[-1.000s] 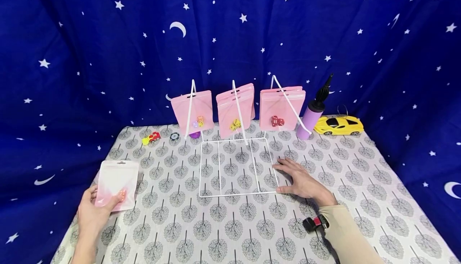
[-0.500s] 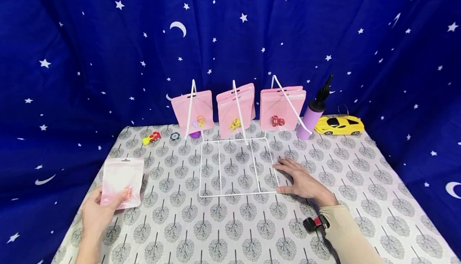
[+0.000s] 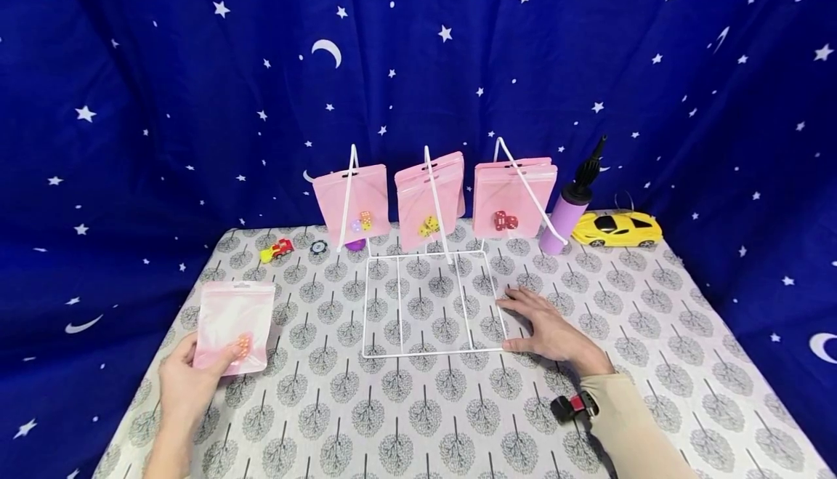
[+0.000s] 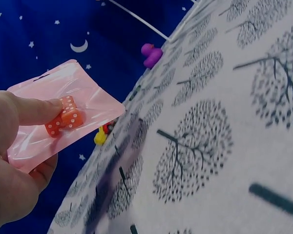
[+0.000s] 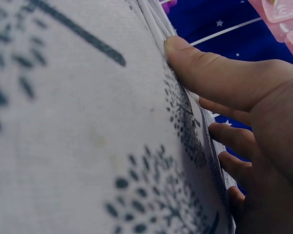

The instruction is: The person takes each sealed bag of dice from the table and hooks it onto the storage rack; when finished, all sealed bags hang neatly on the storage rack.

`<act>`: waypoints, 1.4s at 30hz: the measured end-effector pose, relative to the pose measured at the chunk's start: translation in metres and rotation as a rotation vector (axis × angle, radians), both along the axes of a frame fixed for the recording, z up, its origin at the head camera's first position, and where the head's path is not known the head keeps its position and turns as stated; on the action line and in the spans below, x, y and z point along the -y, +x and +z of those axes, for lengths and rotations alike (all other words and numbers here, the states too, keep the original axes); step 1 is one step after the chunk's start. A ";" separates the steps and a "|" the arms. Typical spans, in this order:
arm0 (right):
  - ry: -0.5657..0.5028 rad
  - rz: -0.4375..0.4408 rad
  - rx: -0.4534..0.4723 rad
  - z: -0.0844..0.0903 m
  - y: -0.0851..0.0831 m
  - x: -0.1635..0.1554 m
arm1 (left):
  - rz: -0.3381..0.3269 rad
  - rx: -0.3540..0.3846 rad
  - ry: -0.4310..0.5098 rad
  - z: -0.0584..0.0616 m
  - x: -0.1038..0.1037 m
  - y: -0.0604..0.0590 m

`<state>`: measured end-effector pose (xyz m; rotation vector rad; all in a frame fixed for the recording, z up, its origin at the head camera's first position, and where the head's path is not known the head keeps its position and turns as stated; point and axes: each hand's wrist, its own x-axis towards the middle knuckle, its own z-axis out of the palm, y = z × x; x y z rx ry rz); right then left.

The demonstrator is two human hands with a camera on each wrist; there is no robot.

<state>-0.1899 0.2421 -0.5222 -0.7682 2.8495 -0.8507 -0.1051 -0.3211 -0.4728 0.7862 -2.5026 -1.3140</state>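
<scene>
My left hand (image 3: 189, 377) pinches a pink pouch (image 3: 234, 324) with red dice (image 4: 63, 117) inside, lifted off the tablecloth at the front left; the thumb (image 4: 31, 109) presses on the dice. My right hand (image 3: 546, 330) rests flat on the cloth, fingers straight, touching the right edge of a white wire rack's base (image 3: 431, 303). The thumb (image 5: 205, 73) lies against the wire. Three groups of pink pouches (image 3: 433, 195) with dice hang on the rack's upright hooks at the back.
At the back stand a purple hand pump (image 3: 567, 210) and a yellow toy car (image 3: 616, 227) on the right, a small red-yellow toy (image 3: 277, 249), a dark disc (image 3: 318, 247) and a purple duck (image 4: 150, 54) on the left. Blue starry fabric surrounds the table (image 3: 654, 333).
My left hand has lifted the pouch and carried it a little to the right and toward the rack. The right hand has stayed in place on the rack's base.
</scene>
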 end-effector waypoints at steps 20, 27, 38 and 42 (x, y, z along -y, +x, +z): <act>-0.011 0.023 -0.011 -0.002 -0.001 0.001 | -0.143 -0.163 -0.024 0.007 -0.036 0.002; -0.016 0.026 -0.017 -0.002 -0.001 0.002 | -0.187 -0.211 0.064 0.014 -0.046 0.001; 0.012 0.011 -0.016 -0.002 -0.003 0.000 | -0.244 -0.291 0.214 0.025 -0.066 -0.003; 0.012 0.012 -0.020 -0.002 -0.002 0.000 | -0.273 -0.306 0.256 0.029 -0.072 -0.001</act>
